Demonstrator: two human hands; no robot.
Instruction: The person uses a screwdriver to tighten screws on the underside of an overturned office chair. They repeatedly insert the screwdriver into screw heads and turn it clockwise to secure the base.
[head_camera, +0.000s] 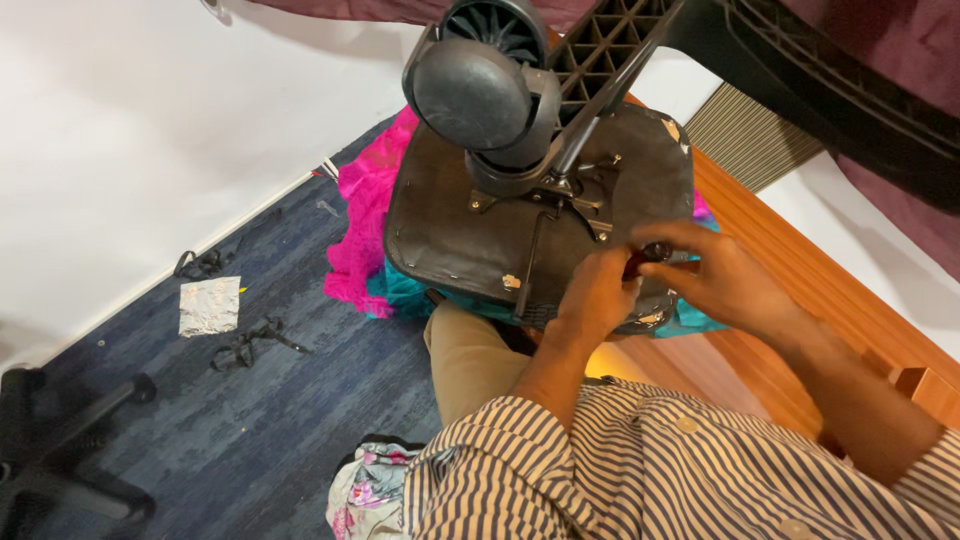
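Fingers (640, 262) of both hands meet right of centre in the head view: the left hand (598, 295) and right hand (725, 280) pinch a small dark red-tipped tool (652, 253) against the upturned chair seat (450, 220). Judging by this, a fastening under the seat is being worked; next comes a firm, steady turn. A crumpled silver wrapper (210, 305) lies at left on the blue carpet (300, 400).

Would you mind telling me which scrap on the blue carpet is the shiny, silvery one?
The crumpled square of silver foil by the white wall; the black strap scraps beside it are dark and matt.
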